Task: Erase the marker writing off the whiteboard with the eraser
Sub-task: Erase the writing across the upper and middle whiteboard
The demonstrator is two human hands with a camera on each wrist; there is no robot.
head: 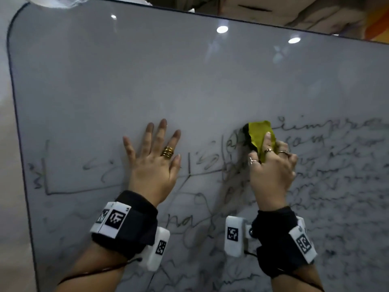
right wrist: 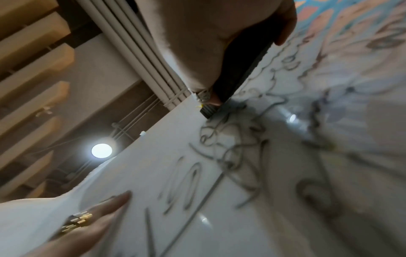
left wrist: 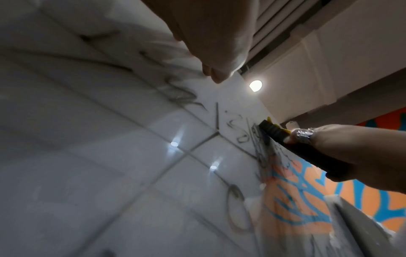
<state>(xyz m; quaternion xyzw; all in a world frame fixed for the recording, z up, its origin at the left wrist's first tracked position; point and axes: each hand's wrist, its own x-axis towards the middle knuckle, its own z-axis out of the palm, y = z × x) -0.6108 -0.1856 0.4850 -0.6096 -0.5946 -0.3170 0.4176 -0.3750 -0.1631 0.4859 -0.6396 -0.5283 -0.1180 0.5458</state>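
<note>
A large whiteboard (head: pixel 189 81) fills the head view, its upper half clean and its lower half covered in grey marker writing (head: pixel 336 186). My right hand (head: pixel 271 165) grips a yellow-backed eraser (head: pixel 262 135) with a black felt side and presses it flat on the board at the top edge of the writing. The eraser's black edge (left wrist: pixel 276 133) shows against the board in the left wrist view, and again as a dark strip (right wrist: pixel 241 73) under my palm in the right wrist view. My left hand (head: pixel 153 157) lies flat on the board, fingers spread, holding nothing.
The board's dark rounded frame (head: pixel 14 123) runs down the left. Ceiling lights (head: pixel 222 29) reflect on its glossy surface. An orange and blue patterned wall (left wrist: pixel 373 200) lies off to the right. Ceiling pipes (right wrist: pixel 131 52) run overhead.
</note>
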